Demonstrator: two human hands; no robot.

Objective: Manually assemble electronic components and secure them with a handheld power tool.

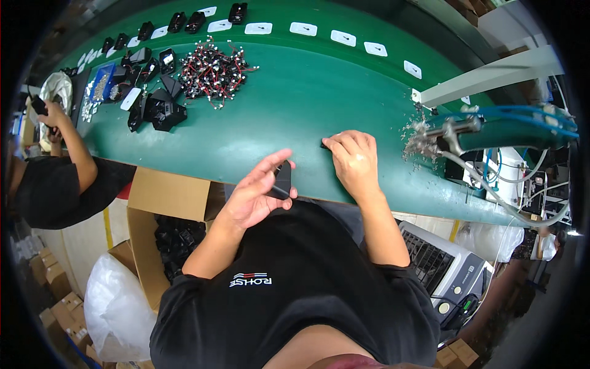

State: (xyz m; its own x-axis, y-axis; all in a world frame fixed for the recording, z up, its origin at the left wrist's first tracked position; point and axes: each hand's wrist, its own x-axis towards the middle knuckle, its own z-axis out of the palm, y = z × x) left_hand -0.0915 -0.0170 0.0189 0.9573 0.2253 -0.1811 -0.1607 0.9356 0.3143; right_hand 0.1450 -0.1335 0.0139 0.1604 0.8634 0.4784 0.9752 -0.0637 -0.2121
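My left hand (pixel 255 192) holds a black plastic housing (pixel 282 179) at the table's near edge, its thumb and fingers curled about the sides. To the right and slightly farther off, my right hand (pixel 354 161) is closed in a pinch just over the green tabletop. A small black piece (pixel 324 146) sticks out at its fingertips; the fingers hide most of it. Farther left lies a heap of red and black wires with white connectors (pixel 215 71). Beside that heap are several black housings (pixel 167 112), jumbled together.
A blue tray (pixel 102 83) of small parts stands at far left, near a co-worker's arm (pixel 78 138). White cards (pixel 303 29) and black units line the back strip. At right are a metal tool (pixel 452 132) with hoses and scattered screws (pixel 413 132). An open carton (pixel 166 194) stands below left.
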